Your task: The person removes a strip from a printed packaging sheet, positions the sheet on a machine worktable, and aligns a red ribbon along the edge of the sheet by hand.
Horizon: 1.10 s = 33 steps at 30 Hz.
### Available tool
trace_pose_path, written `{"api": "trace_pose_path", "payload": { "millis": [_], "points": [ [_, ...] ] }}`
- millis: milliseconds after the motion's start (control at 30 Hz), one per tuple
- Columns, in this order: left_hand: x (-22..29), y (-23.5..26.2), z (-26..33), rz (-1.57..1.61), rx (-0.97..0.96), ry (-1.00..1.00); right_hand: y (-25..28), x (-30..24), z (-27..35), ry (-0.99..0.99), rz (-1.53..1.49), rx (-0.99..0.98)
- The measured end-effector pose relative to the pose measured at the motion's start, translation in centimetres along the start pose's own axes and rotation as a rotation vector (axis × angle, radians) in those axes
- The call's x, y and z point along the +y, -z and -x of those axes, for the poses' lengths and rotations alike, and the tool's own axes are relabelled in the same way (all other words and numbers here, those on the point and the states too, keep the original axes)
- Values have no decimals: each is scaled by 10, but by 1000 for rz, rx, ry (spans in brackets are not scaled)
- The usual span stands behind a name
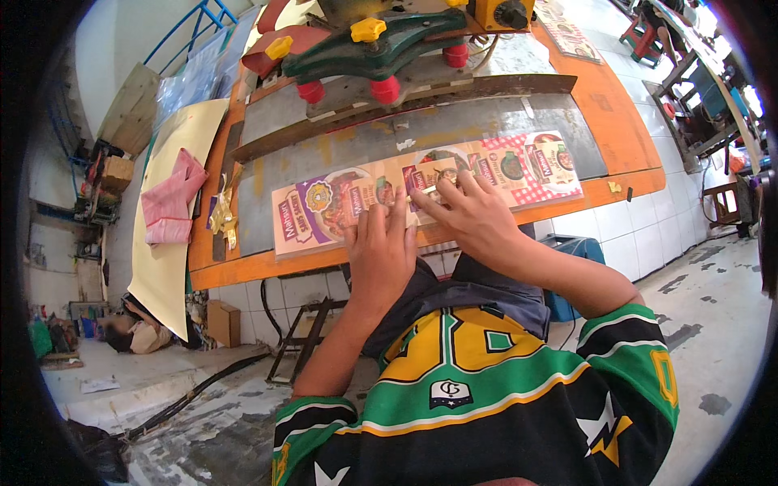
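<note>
A long printed sheet [296,215], showing food pictures and a red checked pattern, lies along the near edge of the grey metal plate [251,219]. My left hand [381,247] rests on the sheet near its middle, fingers stretched toward the far side. Just right of it, my right hand [478,215] touches the sheet with its fingers spread. A smaller printed rectangle [423,174] shows by my right fingertips; whether it is a separate card or part of the print, I cannot tell. My palms hide part of the sheet's near edge.
Beyond the sheet stands a green machine [373,53] with yellow knobs and red feet, behind a metal bar [405,105]. Left are a pink cloth [172,198] on a cream sheet [158,259] and gold foil scraps [223,217]. The orange tabletop [632,162] extends right.
</note>
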State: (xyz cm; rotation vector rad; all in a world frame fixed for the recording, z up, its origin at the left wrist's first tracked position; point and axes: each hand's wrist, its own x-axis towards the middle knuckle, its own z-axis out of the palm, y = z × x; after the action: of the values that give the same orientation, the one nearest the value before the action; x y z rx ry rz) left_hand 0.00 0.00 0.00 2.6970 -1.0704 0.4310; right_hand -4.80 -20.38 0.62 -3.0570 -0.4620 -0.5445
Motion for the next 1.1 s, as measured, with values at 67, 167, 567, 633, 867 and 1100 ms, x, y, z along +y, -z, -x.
{"api": "trace_pose_path", "payload": {
  "millis": [67, 167, 567, 633, 867, 1100],
  "points": [
    [3, -1, -2, 28, -43, 7, 1, 0, 0, 5, -26, 44],
    [11, 2, 2, -32, -45, 9, 3, 2, 9, 11, 9, 66],
    [-3, 12, 7, -72, -52, -16, 11, 15, 16, -45, 97, 72],
    [-5, 13, 8, -35, -62, 9, 14, 18, 16, -59, 82, 59],
    [-16, 18, 11, 11, -57, 42, 14, 26, 21, -111, 57, 26],
    [-16, 27, 8, 12, -91, 83, 8, 35, 18, -112, 22, 72]
  ]
}}
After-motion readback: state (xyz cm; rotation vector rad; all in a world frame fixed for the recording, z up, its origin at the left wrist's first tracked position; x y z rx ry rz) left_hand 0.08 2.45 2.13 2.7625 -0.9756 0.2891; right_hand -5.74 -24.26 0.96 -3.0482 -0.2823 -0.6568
